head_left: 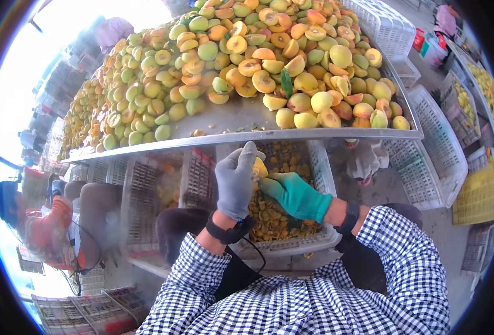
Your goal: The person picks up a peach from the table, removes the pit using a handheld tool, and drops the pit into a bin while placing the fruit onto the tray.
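My left hand (236,181), in a grey glove, grips a yellow peach piece (259,167) between thumb and fingers, just below the metal table's front edge. Closed in a green glove, my right hand (297,195) meets the peach from the right with its fingertips. Whatever those fingers pinch is hidden. Under both hands stands a white plastic crate (326,167) holding many small yellow-brown fruit pieces (280,226). Ahead, a large heap of whole and halved peaches (247,67) covers much of the metal table (219,118).
More crates stand left (138,195) and right (425,162) of my knees, with a yellow crate (478,192) farther right. A white crate (383,28) is beyond the table's right corner. At left sits a person in an orange top (49,234). The table's raised metal rim (291,134) crosses ahead.
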Demonstrator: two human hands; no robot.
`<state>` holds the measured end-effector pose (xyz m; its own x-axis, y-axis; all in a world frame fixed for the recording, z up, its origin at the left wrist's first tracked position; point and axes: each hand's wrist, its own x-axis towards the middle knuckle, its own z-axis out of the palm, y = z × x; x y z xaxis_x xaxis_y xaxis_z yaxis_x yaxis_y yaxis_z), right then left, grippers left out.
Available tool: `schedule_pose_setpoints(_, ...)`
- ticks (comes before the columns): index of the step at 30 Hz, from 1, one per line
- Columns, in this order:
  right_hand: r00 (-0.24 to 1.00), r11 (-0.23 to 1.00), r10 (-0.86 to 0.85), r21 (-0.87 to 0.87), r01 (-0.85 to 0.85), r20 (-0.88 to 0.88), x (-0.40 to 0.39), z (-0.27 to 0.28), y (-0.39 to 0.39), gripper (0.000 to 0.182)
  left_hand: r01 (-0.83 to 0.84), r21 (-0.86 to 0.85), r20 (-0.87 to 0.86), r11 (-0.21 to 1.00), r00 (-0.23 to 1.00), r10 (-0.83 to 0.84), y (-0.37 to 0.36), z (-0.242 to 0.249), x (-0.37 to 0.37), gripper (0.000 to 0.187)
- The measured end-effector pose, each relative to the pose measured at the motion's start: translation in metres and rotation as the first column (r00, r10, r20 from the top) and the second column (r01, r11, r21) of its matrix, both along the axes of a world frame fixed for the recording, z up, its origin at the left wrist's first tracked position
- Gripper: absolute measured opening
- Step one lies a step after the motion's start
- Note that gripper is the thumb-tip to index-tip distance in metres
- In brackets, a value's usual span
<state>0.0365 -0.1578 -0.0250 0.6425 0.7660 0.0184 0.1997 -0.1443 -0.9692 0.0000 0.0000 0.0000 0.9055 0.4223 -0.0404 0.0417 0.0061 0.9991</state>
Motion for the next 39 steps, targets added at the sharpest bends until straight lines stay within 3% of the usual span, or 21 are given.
schedule_pose_setpoints(2, 0.961, 0.996, -0.049, -0.056, 0.067, 0.273, 0.001, -0.002, 0.000, 0.048, -0.010, -0.009, 0.013, 1.000, 1.000, 0.010, -0.002, -0.002, 0.001, 0.037)
schedule_pose_setpoints(8, 0.985, 0.958, -0.079, 0.261, 0.117, -0.151, -0.022, -0.022, 0.014, 0.055, -0.091, 0.040, 0.051, 0.995, 0.995, 0.089, -0.011, 0.006, -0.005, 0.038)
schedule_pose_setpoints(9, 0.951, 0.974, 0.013, 0.219, 0.058, -0.310, -0.022, -0.013, 0.008, 0.056, -0.090, 0.041, 0.051, 0.995, 0.995, 0.088, -0.013, 0.008, -0.007, 0.039)
schedule_pose_setpoints(11, 0.803, 0.983, 0.158, 0.165, -0.076, -0.574, -0.014, 0.015, -0.008, 0.059, -0.080, 0.042, 0.090, 0.996, 0.993, 0.076, -0.018, 0.012, -0.004, 0.039)
schedule_pose_setpoints(14, 0.472, 0.972, 0.223, 0.232, -0.040, -0.853, -0.017, 0.027, -0.009, 0.062, -0.104, 0.041, 0.170, 0.994, 0.981, 0.095, -0.021, 0.008, -0.002, 0.039)
schedule_pose_setpoints(17, 0.155, 0.858, 0.513, 0.508, -0.075, -0.844, -0.011, 0.014, -0.011, 0.062, -0.060, -0.058, 0.259, 0.997, 0.963, 0.073, -0.023, 0.002, 0.001, 0.045)
schedule_pose_setpoints(20, 0.119, 0.889, 0.456, 0.448, -0.093, -0.882, -0.003, 0.012, -0.013, 0.061, 0.028, -0.115, 0.140, 0.993, 0.990, -0.012, -0.017, 0.002, 0.004, 0.049)
schedule_pose_setpoints(23, 0.344, 0.952, 0.278, 0.209, -0.226, -0.897, 0.000, 0.014, -0.017, 0.060, 0.128, -0.405, -0.034, 0.905, 0.987, -0.155, -0.008, 0.009, 0.004, 0.049)
schedule_pose_setpoints(25, 0.833, 0.940, 0.186, -0.151, -0.304, -0.522, 0.007, 0.021, -0.023, 0.050, 0.145, -0.469, -0.044, 0.871, 0.981, -0.187, 0.013, -0.009, 0.002, 0.042)
schedule_pose_setpoints(26, 0.957, 0.913, 0.178, -0.325, -0.247, -0.228, 0.009, 0.022, -0.027, 0.045, 0.138, -0.490, -0.036, 0.861, 0.983, -0.178, 0.021, -0.017, 0.001, 0.041)
schedule_pose_setpoints(27, 0.990, 0.944, 0.131, -0.301, -0.138, -0.044, 0.012, 0.014, -0.032, 0.042, 0.133, -0.512, -0.025, 0.849, 0.985, -0.169, 0.026, -0.021, 0.001, 0.039)
schedule_pose_setpoints(29, 0.953, 0.980, 0.005, -0.190, 0.055, 0.303, 0.015, -0.008, -0.042, 0.038, 0.130, -0.534, -0.057, 0.836, 0.980, -0.189, 0.027, -0.013, -0.004, 0.033)
schedule_pose_setpoints(30, 0.973, 0.994, -0.087, -0.040, 0.098, 0.213, 0.012, 0.009, -0.041, 0.027, 0.157, -0.515, -0.073, 0.843, 0.972, -0.225, 0.023, 0.000, -0.009, 0.032)
schedule_pose_setpoints(34, 0.812, 0.954, -0.300, 0.148, 0.262, 0.500, 0.006, -0.001, -0.022, 0.021, 0.171, -0.299, -0.164, 0.939, 0.960, -0.227, 0.003, 0.011, -0.021, 0.031)
schedule_pose_setpoints(37, 0.742, 0.953, -0.289, 0.113, 0.279, 0.604, 0.002, -0.008, -0.019, 0.018, 0.113, -0.132, -0.230, 0.985, 0.963, -0.141, -0.003, 0.004, -0.033, 0.029)
schedule_pose_setpoints(39, 0.657, 0.924, -0.177, -0.107, 0.368, 0.733, 0.004, -0.014, -0.014, 0.016, 0.084, -0.054, -0.261, 0.995, 0.961, -0.095, -0.004, 0.004, -0.040, 0.028)
